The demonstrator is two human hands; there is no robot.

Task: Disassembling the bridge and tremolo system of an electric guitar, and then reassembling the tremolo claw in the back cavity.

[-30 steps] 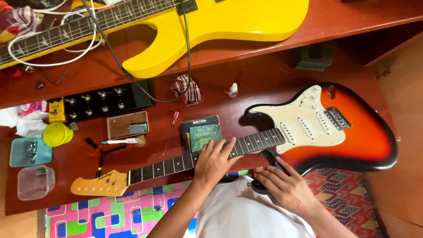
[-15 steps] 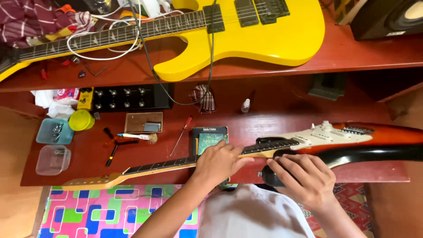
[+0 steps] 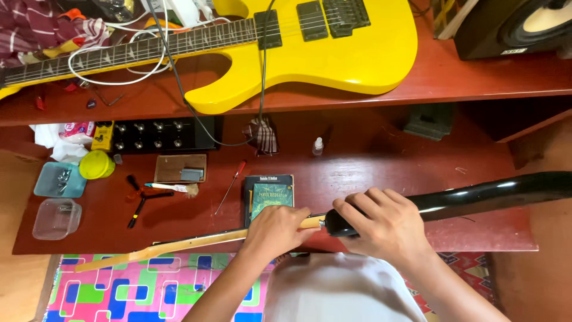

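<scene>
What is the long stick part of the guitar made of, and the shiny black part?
The pale tan guitar neck looks like wood with a smooth satin finish. The glossy black guitar body shows bright reflections, so probably lacquered wood, though that look leaves plastic possible.

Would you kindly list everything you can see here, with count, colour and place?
held guitar: 1, glossy black edge with a pale wood neck, turned on its side above the front of the desk
yellow guitar: 1, yellow, flat on the upper shelf
pedal board: 1, black with knobs, back left of the desk
book: 1, green cover, desk centre, next to the left hand
screwdriver: 1, red handle, left of the book
small bottle: 1, clear, back centre
yellow tub: 1, yellow, left side
plastic trays: 2, one blue, one clear, far left
speaker: 1, dark, upper right
mat: 1, multicoloured, on the floor
left hand: grip on the neck
right hand: grip on the body's edge
</scene>
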